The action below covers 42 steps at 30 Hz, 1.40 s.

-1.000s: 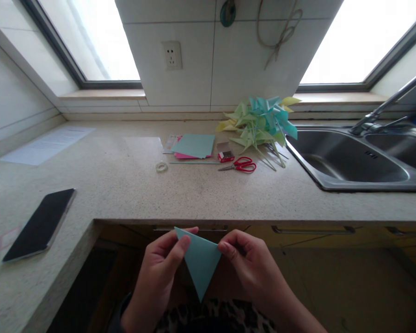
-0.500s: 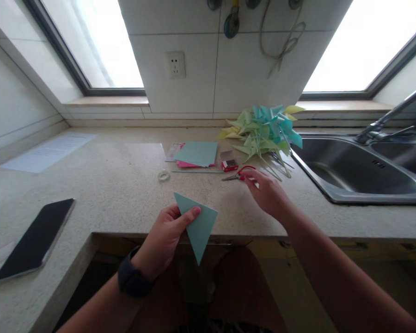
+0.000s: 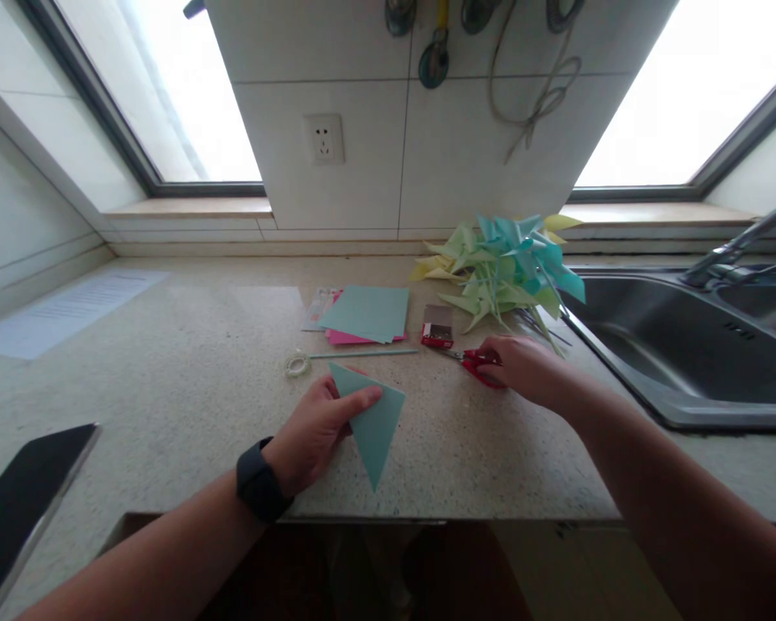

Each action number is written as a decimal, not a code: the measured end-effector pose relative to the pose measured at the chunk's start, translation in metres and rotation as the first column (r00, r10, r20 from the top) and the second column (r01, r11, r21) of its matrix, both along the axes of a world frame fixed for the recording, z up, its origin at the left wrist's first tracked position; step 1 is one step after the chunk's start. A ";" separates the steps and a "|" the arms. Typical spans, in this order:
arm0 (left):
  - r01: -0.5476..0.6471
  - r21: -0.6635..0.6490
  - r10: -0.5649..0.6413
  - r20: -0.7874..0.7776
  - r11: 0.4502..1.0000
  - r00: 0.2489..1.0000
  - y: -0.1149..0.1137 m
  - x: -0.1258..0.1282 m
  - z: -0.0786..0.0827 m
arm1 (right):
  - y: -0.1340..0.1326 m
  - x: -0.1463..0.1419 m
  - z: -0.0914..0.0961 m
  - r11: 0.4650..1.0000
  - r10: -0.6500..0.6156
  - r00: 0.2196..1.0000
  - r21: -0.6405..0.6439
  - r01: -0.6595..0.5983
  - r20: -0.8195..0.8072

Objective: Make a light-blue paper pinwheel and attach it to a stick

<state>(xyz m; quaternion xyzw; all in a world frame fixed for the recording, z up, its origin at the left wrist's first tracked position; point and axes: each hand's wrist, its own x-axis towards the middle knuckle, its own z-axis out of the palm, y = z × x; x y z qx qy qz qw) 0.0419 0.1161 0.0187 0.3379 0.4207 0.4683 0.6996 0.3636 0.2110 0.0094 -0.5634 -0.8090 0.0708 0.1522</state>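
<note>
Teal paper folded into a triangle (image 3: 372,423) is held above the near part of the speckled worktop (image 3: 187,379), its point turned down toward the front edge. The left hand (image 3: 314,427), with a dark watch (image 3: 259,480) on its wrist, has its grip clamped on the triangle's upper left corner, thumb laid across the top edge. The right hand (image 3: 523,371) is laid over the red-handled scissors (image 3: 475,362), which lie flat on the worktop; the fingers are curled on the handles, though whether the grip is fully closed cannot be told. Just behind the scissors a small red box (image 3: 437,326) is seen, and beside it a stack of teal and pink paper sheets (image 3: 366,315). A thin stick (image 3: 362,353) and a roll of tape (image 3: 297,365) lie in front of the stack. Paper pinwheels (image 3: 504,267) are heaped near the steel sink (image 3: 691,362). A dark phone (image 3: 19,500) rests at the far left.
</note>
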 end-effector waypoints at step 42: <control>0.194 -0.073 -0.206 -0.261 0.978 0.943 -0.006 -0.021 -0.021 | -0.038 -0.132 -0.009 0.646 -0.242 0.379 -0.440 -0.624 -0.893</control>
